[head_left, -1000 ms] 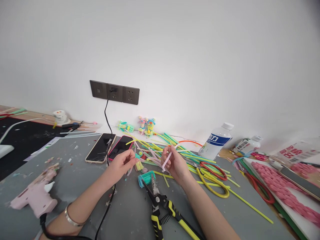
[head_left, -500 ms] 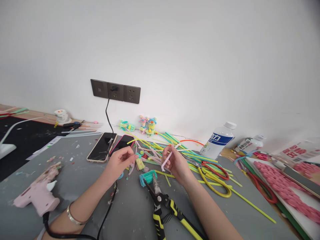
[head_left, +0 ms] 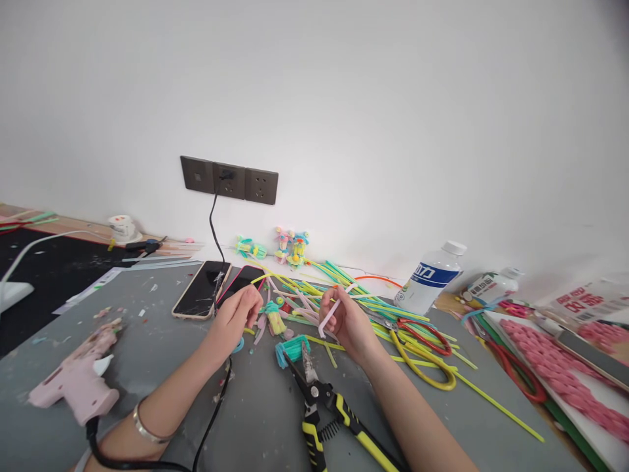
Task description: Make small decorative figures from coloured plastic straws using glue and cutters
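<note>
My right hand (head_left: pixel 348 320) is closed on a pale, bent pipe cleaner (head_left: pixel 330 317), which sticks out past the fingers with its lower end hooked. Further left, my left hand (head_left: pixel 240 319) has its fingers curled in, and whatever they may hold is hidden. Between the hands lies a small yellow and teal pipe-cleaner figure (head_left: pixel 276 318), touched by neither. Just in front of it is a teal bundle of pipe cleaners (head_left: pixel 293 349), with the blades of the yellow-and-black pliers-like cutters (head_left: pixel 314 391) resting against it.
Loose pipe cleaners (head_left: pixel 307 292) spread behind my hands. Scissors (head_left: pixel 426 354) and a bottle (head_left: pixel 428 278) stand to the right. A pink glue gun (head_left: pixel 78 377) lies at left, its black cord passing under my left arm. Phones (head_left: pixel 200 290) and finished figures (head_left: pixel 291 247) are further back.
My left hand has drawn a little left, away from the small yellow figure, and its fingers have curled in. The right hand keeps its hold on the pale pipe cleaner, almost still.
</note>
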Demonstrator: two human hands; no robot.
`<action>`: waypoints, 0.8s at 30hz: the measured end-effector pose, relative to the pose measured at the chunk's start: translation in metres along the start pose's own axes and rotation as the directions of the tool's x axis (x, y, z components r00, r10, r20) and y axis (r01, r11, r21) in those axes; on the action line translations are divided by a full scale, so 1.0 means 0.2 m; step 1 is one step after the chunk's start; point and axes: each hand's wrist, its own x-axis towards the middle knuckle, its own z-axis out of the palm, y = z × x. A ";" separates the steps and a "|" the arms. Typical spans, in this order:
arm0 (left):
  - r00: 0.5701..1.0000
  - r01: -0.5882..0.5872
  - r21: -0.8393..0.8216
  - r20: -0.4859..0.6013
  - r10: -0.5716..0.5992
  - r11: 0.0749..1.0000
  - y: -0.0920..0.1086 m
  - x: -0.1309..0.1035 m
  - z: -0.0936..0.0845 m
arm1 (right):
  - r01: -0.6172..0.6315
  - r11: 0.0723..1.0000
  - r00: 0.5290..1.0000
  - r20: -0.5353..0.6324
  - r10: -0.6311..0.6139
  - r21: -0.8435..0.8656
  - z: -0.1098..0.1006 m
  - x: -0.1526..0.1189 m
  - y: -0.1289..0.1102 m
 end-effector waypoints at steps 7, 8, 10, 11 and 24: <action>0.990 -0.110 0.092 0.101 0.100 0.990 0.02 -0.01 0.01 | 0.075 0.995 0.997 0.031 -0.073 -0.070 0.01 -0.01 0.00; 0.987 -0.121 0.105 0.119 0.109 0.987 0.03 -0.01 0.01 | 0.087 0.993 0.995 0.058 -0.082 -0.076 0.02 -0.02 0.00; 0.985 -0.122 0.137 0.139 0.102 0.983 0.04 -0.01 0.01 | 0.109 0.990 0.989 0.110 -0.099 -0.087 0.03 -0.03 0.00; 0.985 -0.113 0.152 0.145 0.091 0.982 0.04 -0.01 0.01 | 0.119 0.988 0.986 0.131 -0.106 -0.099 0.04 -0.03 0.00; 0.960 -0.160 0.214 0.260 0.101 0.964 0.04 -0.02 0.03 | 0.129 0.932 0.966 0.255 -0.041 -0.340 0.10 -0.09 -0.03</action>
